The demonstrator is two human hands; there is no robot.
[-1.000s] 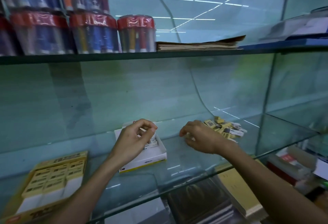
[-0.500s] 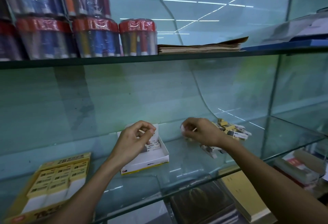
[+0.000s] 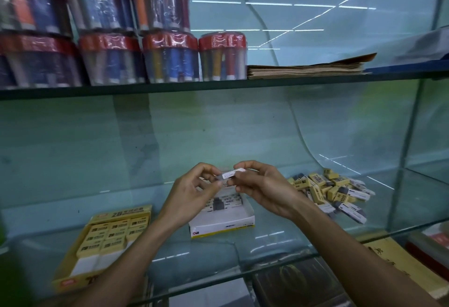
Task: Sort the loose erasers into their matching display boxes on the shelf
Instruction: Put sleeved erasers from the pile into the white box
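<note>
Both hands met above the white box [image 3: 226, 224] on the glass shelf [image 3: 279, 246]. The left hand [image 3: 192, 192] and right hand [image 3: 264, 190] each pinched 1 end of a small eraser [image 3: 227, 175]. Loose erasers [image 3: 332, 190] lay piled to the right; a yellow box [image 3: 80, 275] sat left.

One head-worn camera looks forward and slightly down, close to a glass shelf [image 3: 218, 255] at centre frame, the upper shelf [image 3: 267, 82] crossing the top third.
</note>
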